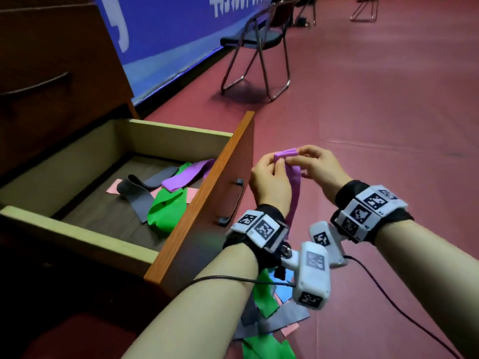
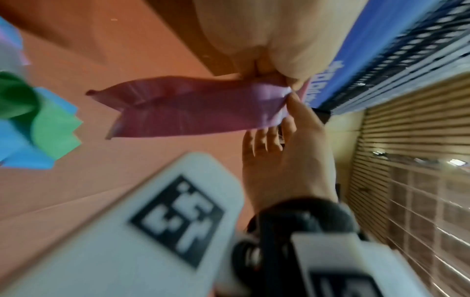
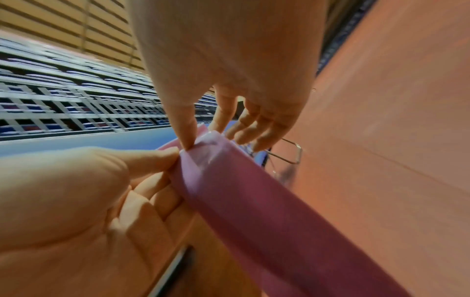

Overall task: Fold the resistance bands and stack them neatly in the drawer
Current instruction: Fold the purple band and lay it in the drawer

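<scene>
Loose bands [image 1: 261,301] are lying on the floor under my wrists. I am pinching a purple band [image 1: 294,182] between left hand [image 1: 269,182] and right hand [image 1: 320,167], beside the open drawer [image 1: 202,203]. Top end looks folded over, though blurred. Grey, green, purple bands [image 1: 166,195] are lying unstacked inside.

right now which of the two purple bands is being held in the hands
The purple band outside the drawer, pinched at its top by the left hand and right hand, its tail hanging down. The other purple band lies untouched inside the drawer.
</scene>
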